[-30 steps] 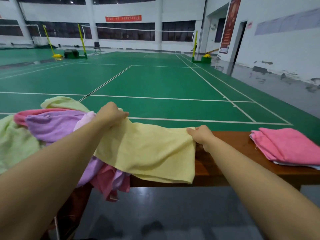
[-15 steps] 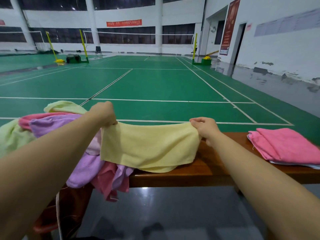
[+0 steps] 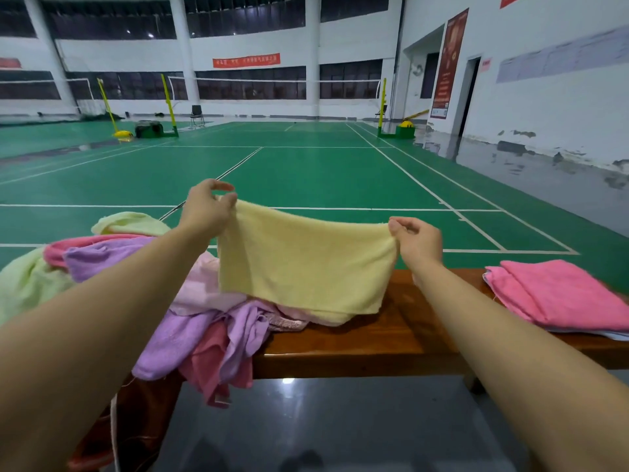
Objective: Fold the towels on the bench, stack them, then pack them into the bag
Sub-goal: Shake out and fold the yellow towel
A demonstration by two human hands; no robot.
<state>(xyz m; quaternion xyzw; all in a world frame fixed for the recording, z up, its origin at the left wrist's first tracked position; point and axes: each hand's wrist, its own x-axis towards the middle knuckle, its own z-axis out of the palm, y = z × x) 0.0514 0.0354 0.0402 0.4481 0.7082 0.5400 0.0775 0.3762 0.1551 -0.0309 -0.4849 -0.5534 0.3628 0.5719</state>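
Towel heap: at the left end of the bench we see an unfolded pile of towels, pale green, pink, lilac and light pink, with lilac and deep pink ends hanging over the front edge.
Left hand: our left hand pinches the upper left corner of the yellow towel between thumb and curled fingers; the forefinger arches above the corner.
Yellow towel: the yellow towel is a plain pale yellow terry cloth with a soft nap. We hold it up in the air above the bench, stretched between both hands, its top edge sagging a little in the middle.
Towel's lie: its long axis runs left to right, the left corner higher than the right. It hangs down broadside to us, and its lower edge rests on the heap and the bench.
Right hand: our right hand pinches the upper right corner with thumb and forefinger, the other fingers loosely curled.
Bench: the wooden bench is glossy and reddish brown, and it runs across the view.
Folded stack: at the right end lie folded pink towels, with a white edge showing beneath.
Bag: we see part of a reddish-brown bag below the heap, mostly hidden.
Room: a sports hall with green courts, white lines, nets on yellow posts, white walls and a grey floor under the bench.
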